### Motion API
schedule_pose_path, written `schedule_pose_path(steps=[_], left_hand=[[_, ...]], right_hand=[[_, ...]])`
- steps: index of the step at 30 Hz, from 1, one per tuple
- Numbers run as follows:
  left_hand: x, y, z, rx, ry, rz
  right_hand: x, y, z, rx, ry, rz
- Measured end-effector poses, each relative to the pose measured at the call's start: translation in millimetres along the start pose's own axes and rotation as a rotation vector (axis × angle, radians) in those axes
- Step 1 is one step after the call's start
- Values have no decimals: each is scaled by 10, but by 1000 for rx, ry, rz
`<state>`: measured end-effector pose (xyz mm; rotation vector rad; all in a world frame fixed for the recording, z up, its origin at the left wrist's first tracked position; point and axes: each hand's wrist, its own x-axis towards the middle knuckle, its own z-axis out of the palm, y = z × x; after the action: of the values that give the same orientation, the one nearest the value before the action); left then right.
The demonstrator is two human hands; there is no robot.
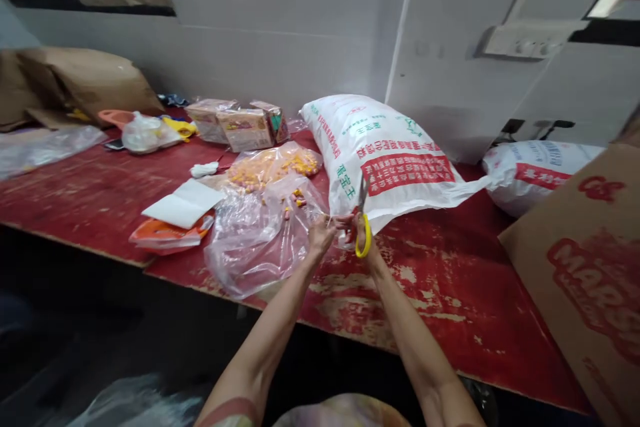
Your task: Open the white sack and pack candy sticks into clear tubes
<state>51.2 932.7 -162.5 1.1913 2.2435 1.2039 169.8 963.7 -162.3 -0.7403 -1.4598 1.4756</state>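
From where I stand, the person leans over a worn red table (425, 280), both forearms stretched out and the two hands close together at the front corner of a big white sack (377, 130). The right hand (369, 243) is closed round a pair of scissors (363, 197) — a yellow handle loop shows at the palm, and the blades point up and away, in front of the sack's printed side. The left hand (321, 235) is just beside it, fingers drawn in near the right edge of a clear plastic bag (245, 240); it may be pinching something small, but from here I can't tell what, if anything, it grips.

The clear bag lies slumped toward the table's front edge, with a few yellow and dark pink pieces (299, 197) near its top. Just behind it sits a fuller heap of yellow and pink pieces (295, 165) under clear film. To the left, a folded white sheet (184, 203) rests on an orange packet (165, 237). Wrapped boxes (245, 129) stand behind, near the wall; a printed carton (575, 253) stands at the right.
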Motion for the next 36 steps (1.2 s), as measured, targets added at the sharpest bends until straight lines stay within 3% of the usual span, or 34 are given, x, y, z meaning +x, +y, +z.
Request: schedule_pose_path(steps=[7, 13, 17, 20, 26, 36], left_hand=[[104, -172, -31, -285, -54, 41], [144, -211, 70, -300, 2, -8], [142, -210, 103, -307, 17, -24], [149, -235, 94, -377, -14, -13], [177, -289, 73, -608, -68, -9], [154, -286, 43, -662, -97, -32]], right_hand=[[-238, 511, -357, -119, 118, 99], [-560, 332, -373, -122, -28, 152], [-649, 225, -283, 6, -207, 344], [-665, 289, -241, 26, -267, 490], [-642, 410, -237, -41, -300, 570], [-596, 416, -354, -104, -329, 574]])
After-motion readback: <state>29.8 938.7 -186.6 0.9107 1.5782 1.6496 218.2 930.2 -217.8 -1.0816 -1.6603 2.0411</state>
